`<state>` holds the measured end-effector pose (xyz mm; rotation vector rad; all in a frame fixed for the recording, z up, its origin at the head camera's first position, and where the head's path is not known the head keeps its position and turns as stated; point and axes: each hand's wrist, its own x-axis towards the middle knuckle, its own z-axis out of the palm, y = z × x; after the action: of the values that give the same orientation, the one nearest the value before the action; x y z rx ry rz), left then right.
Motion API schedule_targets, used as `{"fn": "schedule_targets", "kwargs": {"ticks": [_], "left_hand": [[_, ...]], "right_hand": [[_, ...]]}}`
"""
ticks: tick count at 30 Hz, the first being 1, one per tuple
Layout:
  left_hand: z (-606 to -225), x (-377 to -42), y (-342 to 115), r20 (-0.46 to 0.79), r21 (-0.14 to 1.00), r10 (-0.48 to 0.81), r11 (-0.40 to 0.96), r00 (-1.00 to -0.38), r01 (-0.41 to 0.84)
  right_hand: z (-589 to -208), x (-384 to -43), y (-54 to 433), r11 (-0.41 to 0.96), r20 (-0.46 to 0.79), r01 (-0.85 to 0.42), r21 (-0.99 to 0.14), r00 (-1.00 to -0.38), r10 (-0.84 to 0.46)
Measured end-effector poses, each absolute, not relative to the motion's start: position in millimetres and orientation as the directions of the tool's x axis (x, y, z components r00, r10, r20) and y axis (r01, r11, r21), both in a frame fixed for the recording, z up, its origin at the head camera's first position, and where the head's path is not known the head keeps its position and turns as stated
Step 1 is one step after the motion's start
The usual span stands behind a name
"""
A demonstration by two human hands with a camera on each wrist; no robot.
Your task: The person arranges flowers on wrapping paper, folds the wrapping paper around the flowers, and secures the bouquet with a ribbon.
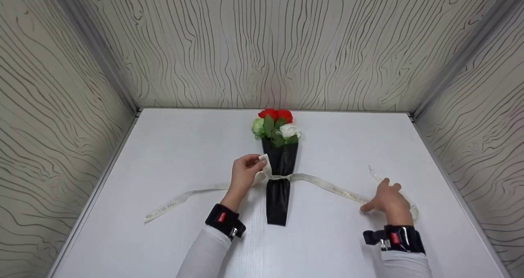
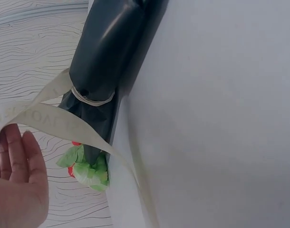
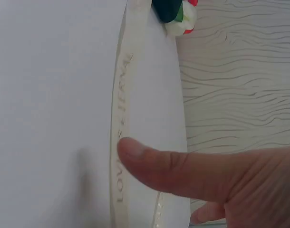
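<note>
A bouquet in black wrapping (image 1: 277, 204) lies on the white table, its red, white and green flowers (image 1: 282, 125) pointing away from me. Around its middle runs a cream ribbon (image 1: 319, 182) with printed lettering. My left hand (image 1: 244, 175) pinches a folded loop of this ribbon just left of the wrapping; in the left wrist view the ribbon (image 2: 64, 124) passes through the fingers and hangs down. Over the ribbon's right-hand length hovers my right hand (image 1: 389, 200), fingers spread and thumb out. In the right wrist view the thumb (image 3: 159, 166) extends across the ribbon, gripping nothing.
The ribbon's left tail (image 1: 172, 204) stretches over the table (image 1: 184, 147) to the left. On the right, its other end (image 1: 373, 173) curls beyond my right hand. Wood-grain patterned panels (image 1: 278, 44) enclose the table at the back and both sides.
</note>
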<state>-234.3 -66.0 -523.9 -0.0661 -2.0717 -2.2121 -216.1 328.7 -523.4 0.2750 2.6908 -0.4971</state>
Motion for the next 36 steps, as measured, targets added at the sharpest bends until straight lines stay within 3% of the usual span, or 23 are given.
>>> {"fn": "schedule_targets", "kwargs": {"ticks": [9, 24, 36], "left_hand": [[-524.9, -233.6, -65.6, 0.089, 0.994, -0.045, -0.053, -0.995, 0.091], [-528.3, -232.2, -67.7, 0.096, 0.995, -0.035, -0.03, -0.995, 0.097], [-528.2, -231.6, -68.4, 0.1, 0.994, -0.044, -0.034, -0.994, 0.102]], "right_hand": [[-536.0, -215.1, 353.5, 0.908, -0.387, 0.302, -0.289, -0.905, 0.178], [-545.7, -223.1, 342.7, 0.929, -0.304, 0.096, -0.358, -0.952, -0.019], [-546.6, -223.8, 336.0, 0.91, -0.285, 0.039, -0.413, -0.954, -0.089]]}}
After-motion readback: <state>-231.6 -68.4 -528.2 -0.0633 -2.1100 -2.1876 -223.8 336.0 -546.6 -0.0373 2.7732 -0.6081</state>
